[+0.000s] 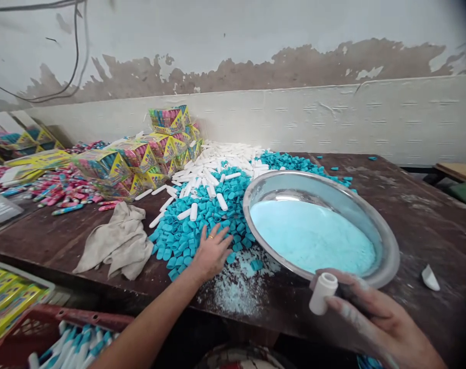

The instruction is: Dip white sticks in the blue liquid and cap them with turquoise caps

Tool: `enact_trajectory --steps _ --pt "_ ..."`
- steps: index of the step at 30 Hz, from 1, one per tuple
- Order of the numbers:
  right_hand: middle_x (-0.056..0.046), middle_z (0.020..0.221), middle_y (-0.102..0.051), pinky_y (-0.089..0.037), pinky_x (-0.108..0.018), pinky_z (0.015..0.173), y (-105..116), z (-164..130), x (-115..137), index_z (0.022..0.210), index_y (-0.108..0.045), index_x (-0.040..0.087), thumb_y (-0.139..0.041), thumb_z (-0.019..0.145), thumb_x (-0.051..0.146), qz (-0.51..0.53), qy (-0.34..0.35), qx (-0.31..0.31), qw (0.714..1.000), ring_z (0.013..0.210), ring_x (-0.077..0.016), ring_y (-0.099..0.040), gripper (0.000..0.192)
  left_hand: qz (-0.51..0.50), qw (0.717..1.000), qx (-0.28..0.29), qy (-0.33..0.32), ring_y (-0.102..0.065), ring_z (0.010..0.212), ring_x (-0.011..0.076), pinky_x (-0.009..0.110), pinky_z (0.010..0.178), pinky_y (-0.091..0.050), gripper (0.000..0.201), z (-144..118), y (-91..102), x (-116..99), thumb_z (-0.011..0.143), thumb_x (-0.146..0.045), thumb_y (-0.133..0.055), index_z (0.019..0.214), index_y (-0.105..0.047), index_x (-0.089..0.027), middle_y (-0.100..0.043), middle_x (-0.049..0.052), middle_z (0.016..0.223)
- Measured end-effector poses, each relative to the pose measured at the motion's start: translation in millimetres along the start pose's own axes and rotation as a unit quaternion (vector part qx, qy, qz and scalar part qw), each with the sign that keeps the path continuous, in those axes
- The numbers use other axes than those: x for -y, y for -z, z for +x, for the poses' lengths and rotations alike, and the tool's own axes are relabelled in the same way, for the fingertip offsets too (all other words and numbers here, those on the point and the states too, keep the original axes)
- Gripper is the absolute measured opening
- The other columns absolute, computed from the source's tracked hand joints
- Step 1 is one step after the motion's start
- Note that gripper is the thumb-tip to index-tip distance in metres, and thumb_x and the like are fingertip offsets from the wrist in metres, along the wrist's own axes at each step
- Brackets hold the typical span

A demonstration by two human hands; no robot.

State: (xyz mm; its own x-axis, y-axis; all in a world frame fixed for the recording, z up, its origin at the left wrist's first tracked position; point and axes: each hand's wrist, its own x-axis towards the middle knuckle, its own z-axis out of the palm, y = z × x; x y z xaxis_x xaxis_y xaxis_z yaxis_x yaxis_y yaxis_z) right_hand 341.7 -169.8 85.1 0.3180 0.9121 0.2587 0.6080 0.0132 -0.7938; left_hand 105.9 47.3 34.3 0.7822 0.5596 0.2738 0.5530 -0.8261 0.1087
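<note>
My left hand (211,252), with a ring on one finger, lies over the near side of a heap of teal plastic caps (179,233). Its fingers are apart, and no cap shows in its grip. Powder-dusted, my right hand (375,312) pinches a short white plastic tube (323,294) with an open top end, just in front of the basin. That wide metal basin (390,256) contains pale blue powder (313,236). Several white tubes (222,201) lie on top of the caps, and a bigger white pile (233,154) rises behind them.
A crumpled cloth (115,241) lies left of the caps. Packed clear boxes (140,159) are stacked at back left beside loose pink and blue tubes (63,187). Powder (238,287) is spilled by the table edge. A red crate (25,328) of filled tubes stands low left; a white shard (430,278) lies right.
</note>
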Motion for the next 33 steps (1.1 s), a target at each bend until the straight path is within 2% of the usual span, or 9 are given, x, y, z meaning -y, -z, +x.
enact_trajectory --steps 4,8,12,16,19,22,27,30,33 --pt "-0.005 0.096 -0.067 -0.052 -0.027 0.067 20 29 9 0.105 -0.057 0.024 -0.057 0.074 0.047 -0.007 -0.013 -0.036 0.999 0.085 -0.0222 -0.062 0.039 -0.051 0.998 0.021 -0.021 -0.042 0.107 0.0241 0.048 0.1 -0.02 0.026 5 -2.5 -49 0.081 -0.035 -0.05 0.1 -0.056 -0.02 -0.054 0.008 0.106" --pt "-0.004 0.088 -0.066 -0.047 -0.026 0.064 29 70 18 0.093 -0.061 0.023 -0.049 0.08 0.045 -0.133 0.037 0.079 0.987 0.077 -0.0186 -0.06 0.029 -0.04 0.997 0.059 0.012 -0.046 0.096 0.0258 0.044 0.085 -0.035 0.02 16 -13.7 -75 0.076 -0.034 -0.055 0.084 -0.06 -0.016 -0.053 0.009 0.093" --pt "-0.005 0.076 -0.065 -0.042 -0.028 0.063 18 104 15 0.084 -0.064 0.02 -0.043 0.085 0.032 -0.324 0.118 0.188 0.92 0.072 -0.019 -0.058 0.024 -0.032 0.998 0.051 0.023 -0.047 0.094 0.0247 0.041 0.08 -0.036 0.013 14 -13.3 -66 0.076 -0.026 -0.053 0.082 -0.059 -0.016 -0.053 0.008 0.094" --pt "-0.011 0.08 -0.066 -0.041 -0.031 0.064 0 131 2 0.081 -0.065 0.015 -0.047 0.078 0.015 -0.469 0.099 0.267 0.836 0.076 -0.0239 -0.061 0.018 -0.033 0.997 0.017 0.066 -0.047 0.098 0.025 0.041 0.081 -0.035 0.015 -8 -5.9 -43 0.078 -0.023 -0.049 0.089 -0.058 -0.018 -0.053 0.008 0.103" --pt "-0.016 0.075 -0.066 -0.042 -0.032 0.061 -15 148 -11 0.072 -0.066 0.01 -0.048 0.071 0.007 -0.491 0.073 0.302 0.814 0.071 -0.027 -0.062 0.018 -0.032 0.995 -0.013 0.095 -0.046 0.103 0.0272 0.043 0.081 -0.036 0.022 -25 -5.0 -29 0.077 -0.022 -0.049 0.097 -0.057 -0.019 -0.052 0.01 0.11" --pt "-0.017 0.068 -0.066 -0.042 -0.032 0.06 -34 156 -16 0.063 -0.065 0.009 -0.05 0.065 0.002 -0.477 0.065 0.32 0.816 0.068 -0.0274 -0.062 0.016 -0.032 0.993 -0.061 0.092 -0.046 0.106 0.0296 0.045 0.08 -0.039 0.029 -36 -7.4 -23 0.077 -0.027 -0.051 0.105 -0.054 -0.02 -0.051 0.011 0.116" --pt "-0.01 0.078 -0.067 -0.043 -0.028 0.062 -62 161 -11 0.075 -0.065 0.012 -0.052 0.068 0.01 -0.393 0.082 0.315 0.86 0.075 -0.0234 -0.062 0.016 -0.027 0.988 -0.133 0.075 -0.051 0.103 0.0292 0.041 0.074 -0.045 0.02 -48 -10.6 -24 0.079 -0.03 -0.05 0.096 -0.058 -0.024 -0.055 0.01 0.112" --pt "-0.003 0.083 -0.068 -0.044 -0.021 0.061 -58 164 -11 0.088 -0.062 0.014 -0.05 0.075 0.02 -0.322 0.09 0.325 0.884 0.075 -0.0169 -0.062 0.019 -0.034 0.984 -0.157 0.076 -0.053 0.101 0.0278 0.039 0.073 -0.047 0.017 -57 -13.8 -22 0.08 -0.031 -0.051 0.093 -0.06 -0.023 -0.058 0.01 0.109" --pt "-0.001 0.083 -0.068 -0.045 -0.018 0.06 -40 165 -16 0.098 -0.058 0.013 -0.047 0.08 0.026 -0.238 0.085 0.344 0.904 0.073 -0.0134 -0.062 0.025 -0.056 0.977 -0.183 0.095 -0.054 0.1 0.0271 0.038 0.074 -0.047 0.018 -65 -18.3 -21 0.082 -0.033 -0.049 0.09 -0.061 -0.022 -0.059 0.011 0.107"
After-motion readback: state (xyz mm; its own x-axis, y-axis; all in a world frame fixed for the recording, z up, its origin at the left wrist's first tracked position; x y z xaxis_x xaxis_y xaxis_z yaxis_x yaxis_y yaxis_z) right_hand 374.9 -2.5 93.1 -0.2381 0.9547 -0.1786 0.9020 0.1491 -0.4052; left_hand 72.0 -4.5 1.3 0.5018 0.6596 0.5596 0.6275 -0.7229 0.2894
